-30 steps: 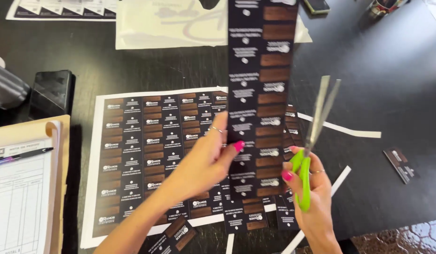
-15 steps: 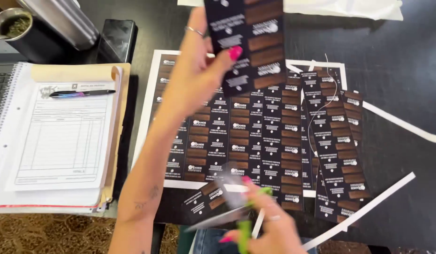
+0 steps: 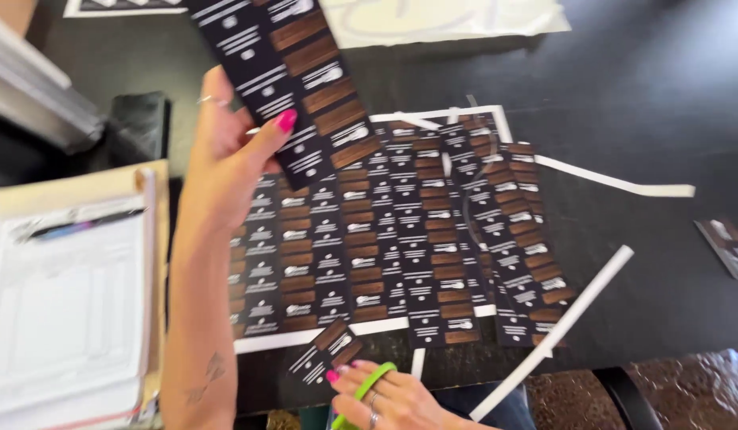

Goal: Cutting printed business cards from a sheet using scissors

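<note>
Two columns of small dark-and-brown printed labels make up the long paper strip (image 3: 305, 87), now swung up and leftward from where it hung upright a second ago. The left hand (image 3: 225, 159) pinches it above the uncut printed label sheets (image 3: 385, 239) on the black table (image 3: 663, 95). The right hand (image 3: 385, 398), lower now, grips green-handled scissors (image 3: 361, 390), blades hidden, beside one cut label (image 3: 325, 354).

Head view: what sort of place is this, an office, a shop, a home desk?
Likely an office or print-shop work desk. The dark table holds printed sheets of small black-and-brown cards and white trimmed offcuts; a clipboard with a form lies alongside. The left hand lifts a cut strip; the right hand holds green-handled scissors.
</note>
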